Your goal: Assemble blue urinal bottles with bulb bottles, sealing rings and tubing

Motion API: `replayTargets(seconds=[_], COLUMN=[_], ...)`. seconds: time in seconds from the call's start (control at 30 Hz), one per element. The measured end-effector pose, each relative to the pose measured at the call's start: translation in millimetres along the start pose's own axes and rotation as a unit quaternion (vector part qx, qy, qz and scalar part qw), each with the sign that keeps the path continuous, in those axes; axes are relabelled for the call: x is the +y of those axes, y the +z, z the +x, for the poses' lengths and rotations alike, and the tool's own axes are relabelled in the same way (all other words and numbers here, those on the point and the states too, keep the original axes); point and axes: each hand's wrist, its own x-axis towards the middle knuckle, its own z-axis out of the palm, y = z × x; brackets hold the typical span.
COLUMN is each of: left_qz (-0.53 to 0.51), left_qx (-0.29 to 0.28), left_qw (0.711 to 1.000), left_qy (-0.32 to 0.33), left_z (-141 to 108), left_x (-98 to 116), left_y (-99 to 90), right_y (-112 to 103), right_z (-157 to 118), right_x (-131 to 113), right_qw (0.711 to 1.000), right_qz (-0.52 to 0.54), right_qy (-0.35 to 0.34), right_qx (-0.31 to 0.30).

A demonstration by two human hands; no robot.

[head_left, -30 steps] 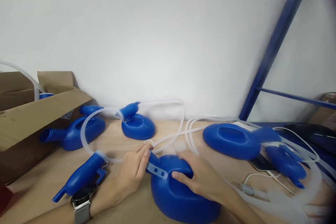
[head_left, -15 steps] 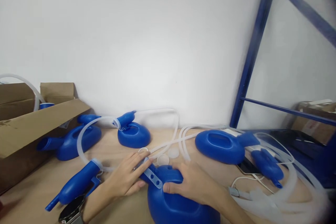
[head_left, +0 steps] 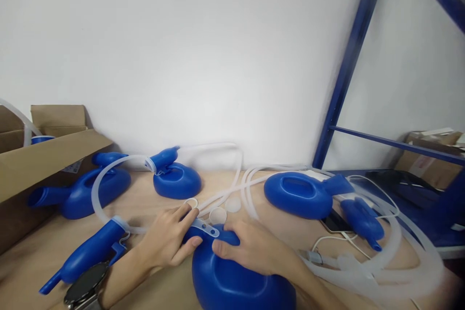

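Left hand [head_left: 169, 237] pinching blue bottle [head_left: 241, 286] at neck; right hand [head_left: 254, 247] grasping its body. Strap [head_left: 206, 227] between hands now flatter, end seemingly free near right thumb.

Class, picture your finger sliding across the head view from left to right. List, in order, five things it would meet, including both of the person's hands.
Open cardboard box → left hand → right hand → phone → brown carton at far right
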Motion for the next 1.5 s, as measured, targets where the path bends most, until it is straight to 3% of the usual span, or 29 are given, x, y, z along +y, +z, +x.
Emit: replayTargets(seconds=[0.17,0.3,0.6,0.97,1.13,1.23,1.33,1.5], left_qz=[-0.029,-0.102,-0.174,-0.216,-0.212,-0.257,-0.304,-0.207], left_qx=[-0.09,-0.117,-0.091,-0.072,-0.127,-0.172,-0.235,-0.308], left_qw=[0.989,0.969,0.957,0.947,0.937,0.926,0.905,0.905], left_qy=[-0.115,-0.191,-0.212,-0.225,-0.246,-0.215,-0.181,-0.21], left_z=[20.8,28.7,23.6,23.7,30.1,30.9,27.8,11.2], left_x=[25.7,35.4,33.3,31.7,34.0,22.4,-4.4,-55.0], left_y=[-23.7,-22.9,-17.1,-13.8,-18.8,-34.5,-61.2,-98.4], right_y=[3.1,7.3,-0.3,-1.4,0.0,-1.5,-7.9,-29.6], right_z=[3.8,5.0,14.3,13.7,14.3,14.6,13.7,11.4], right_x=[-5.8,-6.4,-17.8,-18.0,-18.0,-16.1,-10.7,2.8], right_qw=[0.998,0.996,0.985,0.987,0.983,0.98,0.98,0.976], right_qz=[-0.034,-0.077,-0.009,-0.014,-0.007,0.011,0.022,-0.02], right_qy=[0.046,0.05,0.142,0.141,0.164,0.172,0.178,0.184], right_qx=[-0.006,0.003,-0.095,-0.073,-0.082,-0.094,-0.09,-0.118])
